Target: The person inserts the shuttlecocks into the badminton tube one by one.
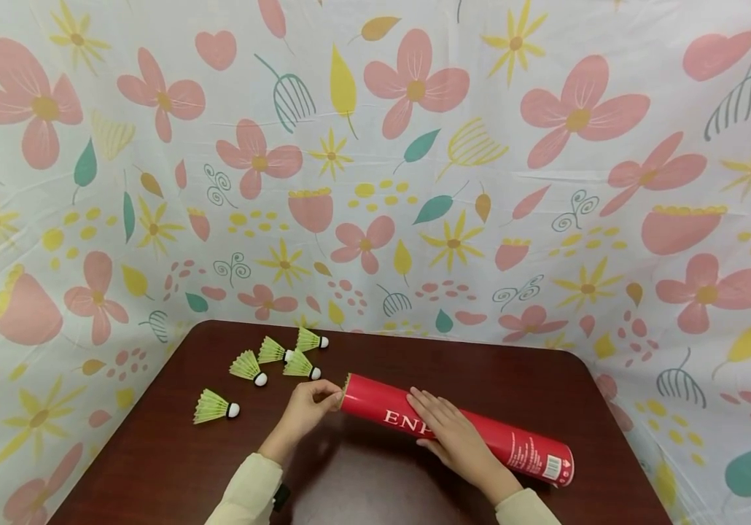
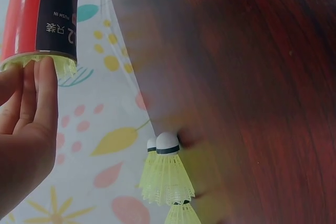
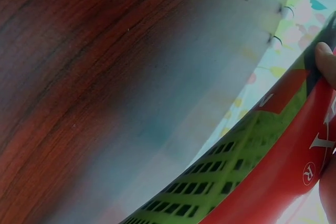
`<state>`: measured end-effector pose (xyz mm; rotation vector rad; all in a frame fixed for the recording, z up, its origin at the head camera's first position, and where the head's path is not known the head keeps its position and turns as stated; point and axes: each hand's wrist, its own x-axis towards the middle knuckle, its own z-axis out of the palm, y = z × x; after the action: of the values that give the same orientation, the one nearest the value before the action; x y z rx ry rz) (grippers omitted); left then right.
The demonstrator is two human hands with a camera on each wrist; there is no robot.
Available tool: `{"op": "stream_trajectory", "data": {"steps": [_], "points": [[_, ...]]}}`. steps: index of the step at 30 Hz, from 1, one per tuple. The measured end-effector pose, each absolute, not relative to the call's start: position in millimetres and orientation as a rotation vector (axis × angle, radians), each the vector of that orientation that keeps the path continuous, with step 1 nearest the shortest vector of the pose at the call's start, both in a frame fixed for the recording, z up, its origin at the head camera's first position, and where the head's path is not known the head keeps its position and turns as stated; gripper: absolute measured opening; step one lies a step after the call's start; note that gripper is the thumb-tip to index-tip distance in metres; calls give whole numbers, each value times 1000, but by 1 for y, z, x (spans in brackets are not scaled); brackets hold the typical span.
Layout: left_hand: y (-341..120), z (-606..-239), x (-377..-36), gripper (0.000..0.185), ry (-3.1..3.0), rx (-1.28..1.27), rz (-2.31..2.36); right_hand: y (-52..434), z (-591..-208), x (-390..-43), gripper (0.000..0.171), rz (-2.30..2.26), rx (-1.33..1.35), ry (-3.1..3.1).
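Note:
A red shuttlecock tube (image 1: 513,441) with white lettering lies at a slant above the dark table, its mouth toward the left. Across its middle my right hand (image 1: 450,437) grips it, fingers over the top and thumb on the near side. At the mouth, my left hand (image 1: 310,408) pinches the yellow-green skirt edge of a shuttlecock (image 2: 64,66) that sits inside the tube; its cork is hidden. In the right wrist view, the tube's green and black patterned side (image 3: 210,169) shows, with a fingertip (image 3: 324,51) on it.
Several loose yellow-green shuttlecocks with white corks lie on the table's left side, the nearest shuttlecock (image 1: 214,407) apart from the group. The dark wooden table (image 1: 375,474) has rounded back corners. A flower-patterned cloth (image 1: 362,182) hangs behind and beside it.

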<state>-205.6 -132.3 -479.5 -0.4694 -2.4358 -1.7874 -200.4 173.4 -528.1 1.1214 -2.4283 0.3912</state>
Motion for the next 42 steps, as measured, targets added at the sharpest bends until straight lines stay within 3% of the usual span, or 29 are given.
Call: {"op": "stream_trajectory", "data": {"steps": [9, 22, 27, 32, 40, 42], "points": [[-131, -478, -207, 6, -2417, -441, -1870, 174, -528, -202, 93, 359, 1110, -2427], [-148, -518, -232, 19, -2350, -413, -2015, 179, -529, -204, 91, 363, 1130, -2422], [-159, -524, -237, 15, -2359, -251, -1941, 180, -528, -204, 89, 363, 1131, -2428], [-172, -529, -244, 15, -2400, -86, -1812, 181, -529, -204, 68, 372, 1136, -2408], [-192, -535, -257, 20, -2448, 106, -1507, 182, -530, -202, 69, 381, 1120, -2426], [-194, -538, -261, 22, -2421, 158, -1491, 182, -530, -201, 75, 380, 1114, -2436]]}}
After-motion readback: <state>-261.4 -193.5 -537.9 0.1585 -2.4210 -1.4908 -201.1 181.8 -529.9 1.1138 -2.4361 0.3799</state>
